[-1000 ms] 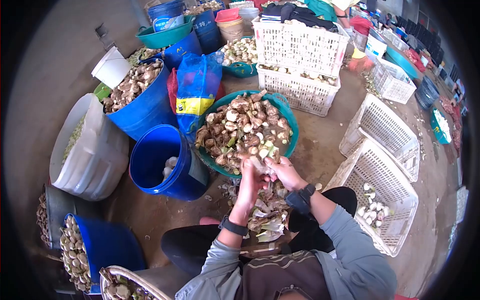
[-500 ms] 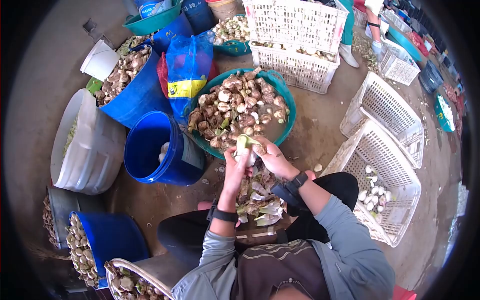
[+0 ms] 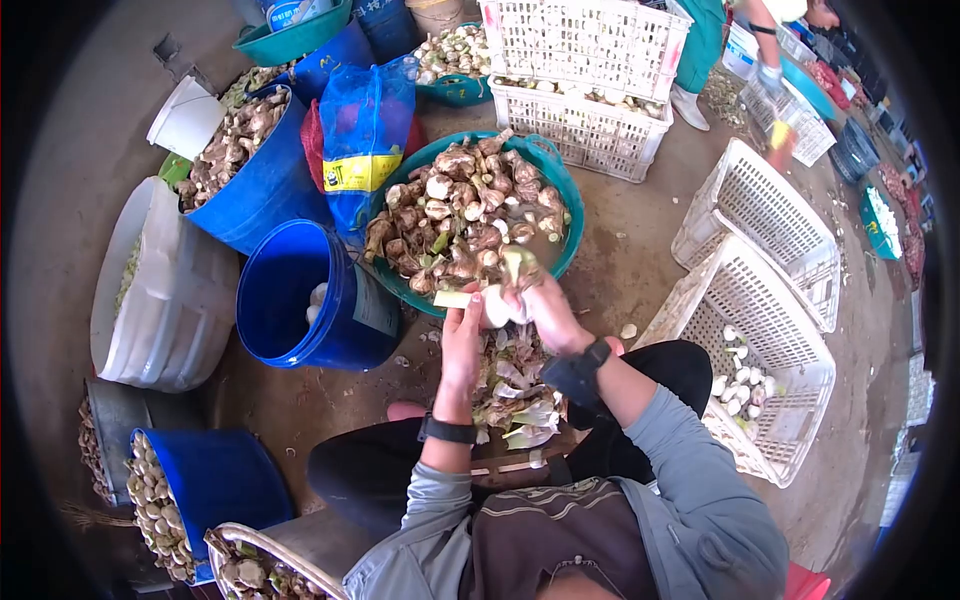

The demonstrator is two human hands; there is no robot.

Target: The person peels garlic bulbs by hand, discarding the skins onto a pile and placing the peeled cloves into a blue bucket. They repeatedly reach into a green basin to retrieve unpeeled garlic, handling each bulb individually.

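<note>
My left hand [image 3: 463,335] is closed round the pale stem and side of a white garlic bulb [image 3: 494,308], in front of a green tub [image 3: 574,225]. Beside it, my right hand [image 3: 545,312] is closed on loose, greenish-brown outer leaves [image 3: 519,264], blurred by motion, at the bulb's right side. Brown unpeeled bulbs [image 3: 455,190] fill much of the tub. Below my hands, peeled husks [image 3: 530,413] lie in a pile between my legs.
At the left stands a blue bucket [image 3: 262,345] with white bulbs inside. White crates [image 3: 800,400] are at the right, one with peeled bulbs [image 3: 745,388]. Stacked crates [image 3: 580,45] stand beyond the tub. A co-worker's arm [image 3: 765,40] reaches down at the upper right.
My hands have moved apart slightly, and the outer leaves have come away from the bulb's top toward the right. The co-worker now leans further into view with a yellow-orange blur below the hand.
</note>
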